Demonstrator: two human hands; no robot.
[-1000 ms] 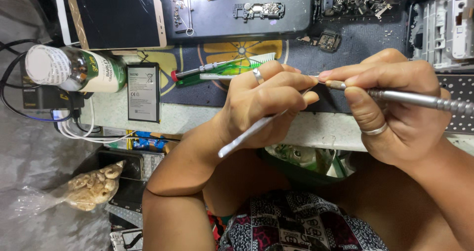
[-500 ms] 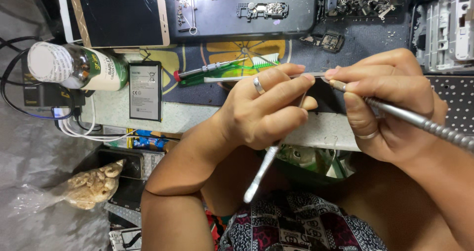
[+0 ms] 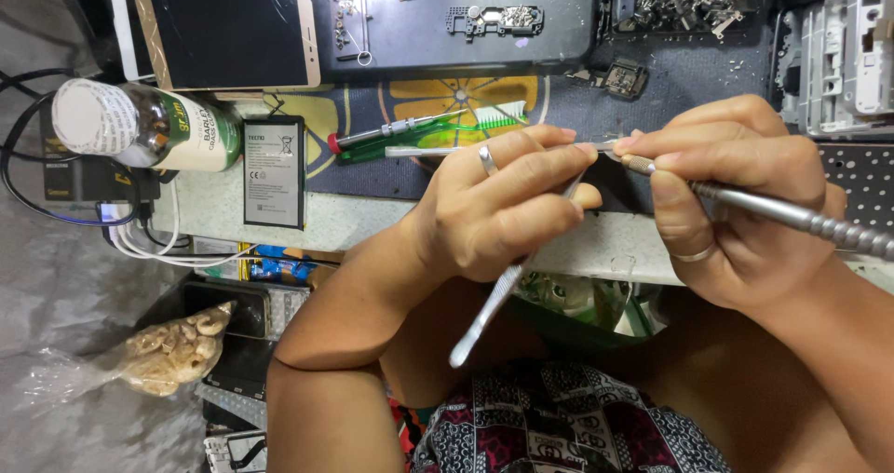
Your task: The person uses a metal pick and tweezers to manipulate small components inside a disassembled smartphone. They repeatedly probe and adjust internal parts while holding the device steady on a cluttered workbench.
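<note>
Since half a second ago the tweezers (image 3: 494, 296) are hanging much as they did, tail pointing down toward the lap, while the screwdriver (image 3: 782, 214) is tilting slightly flatter. Left hand (image 3: 494, 208) is clenching its grip around the thin steel tweezers, whose tips are hidden behind the fingers. Right hand (image 3: 736, 198) is pinching the knurled metal screwdriver near its tip, the shaft running off to the right. Both tools are meeting between the fingertips above the worktop (image 3: 372, 222) edge; what they touch is hidden. Beyond lie a red-capped screwdriver (image 3: 382, 135), a green toothbrush (image 3: 456, 124), a flat phone battery (image 3: 274, 172), a gold smartphone (image 3: 228, 35) and a lying bottle (image 3: 140, 126). A bag of snacks (image 3: 172, 347) is sitting below.
</note>
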